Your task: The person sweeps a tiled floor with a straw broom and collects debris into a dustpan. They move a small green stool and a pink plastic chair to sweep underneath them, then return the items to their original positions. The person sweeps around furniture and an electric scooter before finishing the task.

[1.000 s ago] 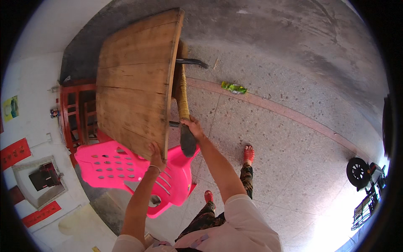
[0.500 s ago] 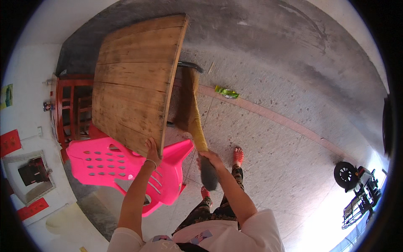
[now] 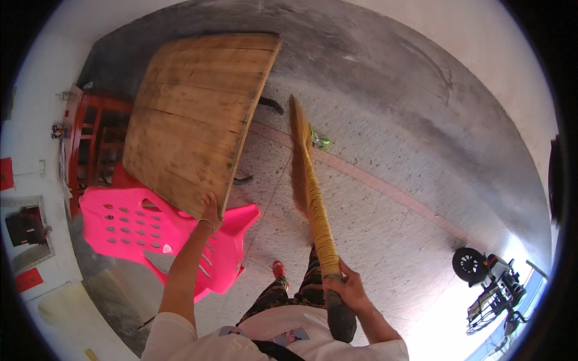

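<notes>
- Wooden and big, the tilted tabletop of pale brown planks [image 3: 195,114] stood up on its side, leaning over the ground.
- The left hand [image 3: 210,212] gripped the bottom corner of that tabletop, fingers curled around its edge.
- The right hand [image 3: 345,287] was closed tight around the yellow straw broom [image 3: 313,201], near its dark handle end.
- The broom pointed away from the person, and its brushy end reached the grey concrete floor [image 3: 409,138] just beside the tabletop's edge.
- A bright pink plastic chair with holes [image 3: 150,231] sat under the tabletop, close to the left arm.
- A red wooden frame [image 3: 90,144] stood behind the tabletop by the wall.
- A small green scrap [image 3: 320,142] lay on the floor near the broom's tip.
- A dark scooter with a basket [image 3: 487,283] was parked far off to the right.
</notes>
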Motion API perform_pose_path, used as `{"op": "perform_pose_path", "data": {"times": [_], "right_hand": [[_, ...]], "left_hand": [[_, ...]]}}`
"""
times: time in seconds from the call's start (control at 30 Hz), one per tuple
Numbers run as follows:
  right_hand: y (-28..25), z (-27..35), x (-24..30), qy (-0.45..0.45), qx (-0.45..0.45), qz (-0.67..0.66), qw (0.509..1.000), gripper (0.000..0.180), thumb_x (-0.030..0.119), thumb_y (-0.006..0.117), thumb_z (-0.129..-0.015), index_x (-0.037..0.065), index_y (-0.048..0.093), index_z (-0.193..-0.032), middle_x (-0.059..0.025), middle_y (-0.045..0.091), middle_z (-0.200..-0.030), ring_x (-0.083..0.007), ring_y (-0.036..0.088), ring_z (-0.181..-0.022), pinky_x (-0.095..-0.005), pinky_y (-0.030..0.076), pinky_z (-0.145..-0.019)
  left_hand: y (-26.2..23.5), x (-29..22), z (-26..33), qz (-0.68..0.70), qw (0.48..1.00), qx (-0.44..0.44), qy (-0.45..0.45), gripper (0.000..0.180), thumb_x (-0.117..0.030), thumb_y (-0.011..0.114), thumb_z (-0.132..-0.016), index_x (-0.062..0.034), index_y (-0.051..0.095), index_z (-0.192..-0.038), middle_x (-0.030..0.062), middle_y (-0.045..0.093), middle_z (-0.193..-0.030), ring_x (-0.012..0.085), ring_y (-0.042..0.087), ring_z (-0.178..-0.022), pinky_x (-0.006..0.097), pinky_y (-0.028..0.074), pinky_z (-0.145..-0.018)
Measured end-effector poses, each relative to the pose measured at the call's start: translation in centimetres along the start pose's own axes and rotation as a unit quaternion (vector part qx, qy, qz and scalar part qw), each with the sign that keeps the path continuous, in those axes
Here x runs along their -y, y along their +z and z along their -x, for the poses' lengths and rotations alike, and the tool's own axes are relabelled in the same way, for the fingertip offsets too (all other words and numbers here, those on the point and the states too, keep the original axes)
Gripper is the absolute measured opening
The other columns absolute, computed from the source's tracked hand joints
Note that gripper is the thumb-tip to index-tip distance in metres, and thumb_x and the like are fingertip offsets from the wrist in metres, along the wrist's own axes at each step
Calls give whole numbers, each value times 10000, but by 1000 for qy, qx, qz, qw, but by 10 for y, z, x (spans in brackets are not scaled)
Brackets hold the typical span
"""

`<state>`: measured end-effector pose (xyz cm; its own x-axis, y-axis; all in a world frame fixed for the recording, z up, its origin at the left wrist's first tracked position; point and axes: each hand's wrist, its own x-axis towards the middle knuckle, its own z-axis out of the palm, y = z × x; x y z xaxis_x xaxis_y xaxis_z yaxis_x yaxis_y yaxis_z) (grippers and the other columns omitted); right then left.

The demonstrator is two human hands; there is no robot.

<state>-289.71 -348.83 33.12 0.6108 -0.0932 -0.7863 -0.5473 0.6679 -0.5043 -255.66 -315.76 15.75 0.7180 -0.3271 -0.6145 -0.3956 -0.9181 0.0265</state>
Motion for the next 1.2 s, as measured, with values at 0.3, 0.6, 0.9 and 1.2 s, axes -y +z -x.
{"op": "perform_pose_path", "data": {"times": [0.3, 0.6, 0.9, 1.2], "right_hand": [[-36, -120, 120, -83, 13, 357, 930, 621, 281, 660, -649, -44, 473, -1144, -93, 589, -792, -153, 548, -729, -276, 448, -679], [-4, -239, 177, 64, 89, 123, 986, 252, 262, 584, -755, 33, 560, -856, -111, 587, -691, -185, 572, -570, -301, 470, -505], [23, -118, 37, 42, 32, -115, 992, 299, 270, 502, -816, -2, 501, -941, -142, 554, -703, -241, 553, -559, -363, 488, -525], [27, -189, -31, -71, 32, 40, 996, 266, 222, 533, -793, 16, 489, -955, -113, 537, -682, -212, 547, -525, -328, 468, -463]], "left_hand": [[5, -3, 6, 42, 998, -37, 3, 1056, -87, 679, -623, 19, -113, -1313, 320, -37, -1344, 517, 21, -1231, 482, 121, -1039], [9, -3, 2, 33, 997, -63, 15, 1006, -57, 638, -616, 40, -79, -1315, 358, -20, -1323, 534, 7, -1224, 510, 87, -1035], [17, -2, -1, -108, 994, -25, 6, 1024, -144, 654, -621, 102, -77, -1294, 362, 4, -1319, 515, -3, -1233, 515, 35, -1032], [-1, -13, -1, -72, 997, 8, -23, 1041, -179, 668, -647, 73, -99, -1303, 331, -24, -1340, 493, 11, -1245, 501, 58, -1036]]}}
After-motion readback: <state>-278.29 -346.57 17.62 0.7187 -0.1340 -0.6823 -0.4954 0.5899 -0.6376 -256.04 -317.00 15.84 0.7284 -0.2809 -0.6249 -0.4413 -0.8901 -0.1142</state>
